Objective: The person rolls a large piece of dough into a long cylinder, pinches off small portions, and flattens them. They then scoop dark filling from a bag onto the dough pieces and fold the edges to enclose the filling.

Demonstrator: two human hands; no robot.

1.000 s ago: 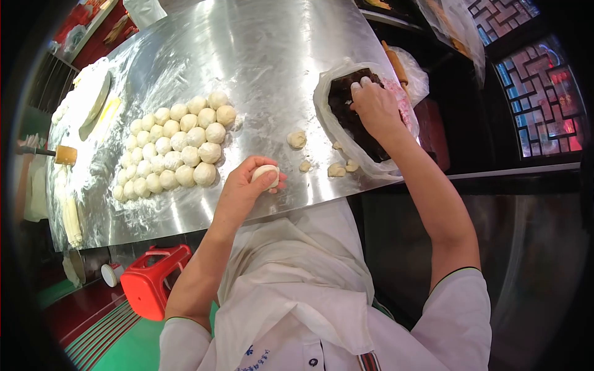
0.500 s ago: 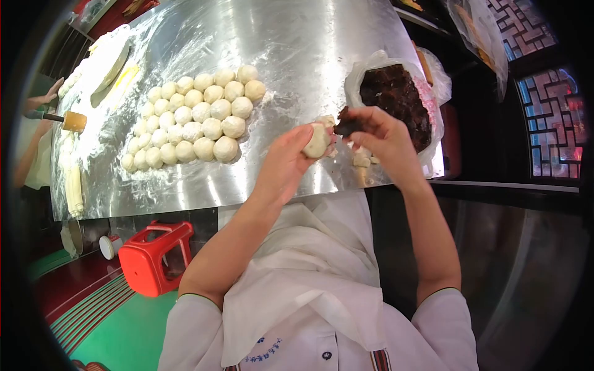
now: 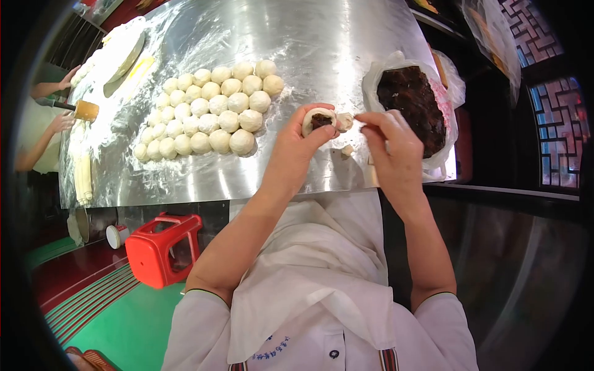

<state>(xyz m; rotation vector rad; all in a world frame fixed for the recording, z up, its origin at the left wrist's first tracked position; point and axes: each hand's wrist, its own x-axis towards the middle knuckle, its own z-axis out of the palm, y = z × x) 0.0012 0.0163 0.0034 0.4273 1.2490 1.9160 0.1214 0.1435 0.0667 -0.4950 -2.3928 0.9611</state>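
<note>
The dark filling (image 3: pixel 320 120) has moved from the right hand (image 3: pixel 397 153) into the dough (image 3: pixel 307 127). The left hand (image 3: pixel 292 147) curls around that dough, over the metal table (image 3: pixel 309 68). The right hand is half open beside it, with nothing I can see in it. The thumb could press too hard and tear the dough; smeared filling could make its edge slippery. Farther off sits the bag (image 3: pixel 372 93) of filling.

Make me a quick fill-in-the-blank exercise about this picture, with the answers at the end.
1. The person's ____ hand holds dough with filling in it.
2. In this view, the big dark mass of filling lies to the ____ of the dough balls.
3. The stool is coloured ____.

Missing words: left; right; red.
</note>
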